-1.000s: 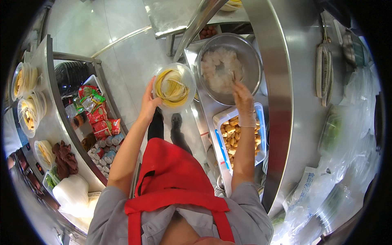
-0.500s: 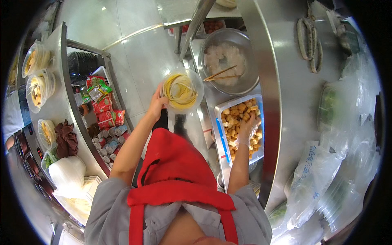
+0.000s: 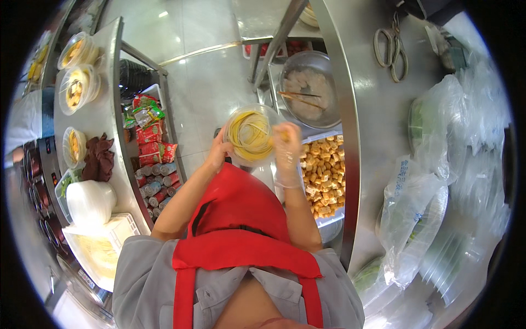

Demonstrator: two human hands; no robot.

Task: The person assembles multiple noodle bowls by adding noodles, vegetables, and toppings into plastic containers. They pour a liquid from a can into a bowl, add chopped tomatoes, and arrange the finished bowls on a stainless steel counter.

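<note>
A round clear plastic bowl (image 3: 232, 155) holds a coil of yellow noodles (image 3: 251, 135). My left hand (image 3: 220, 149) is closed on its left rim, thumb on the edge. At the opposite rim, my right hand (image 3: 288, 153), in a clear plastic glove, is closed and somewhat blurred. A golden-brown bit, seemingly fried tofu (image 3: 285, 135), shows at its fingertips; how many pieces it holds is hidden. Just right of that hand sits a white and blue tray (image 3: 330, 219) heaped with fried tofu cubes (image 3: 323, 178).
Beyond the tray, a metal basin (image 3: 332, 118) holds pale food and chopsticks (image 3: 300, 97). Scissors (image 3: 392, 52) and plastic bags (image 3: 416, 203) lie on the right steel counter (image 3: 378, 115). Filled bowls (image 3: 76, 88), a brown cloth (image 3: 99, 157) and stacked containers (image 3: 90, 203) line the left counter.
My right hand has lifted out of the tofu tray and moved left to the bowl's right rim. My left hand still holds the bowl, now slightly nearer and further right.
</note>
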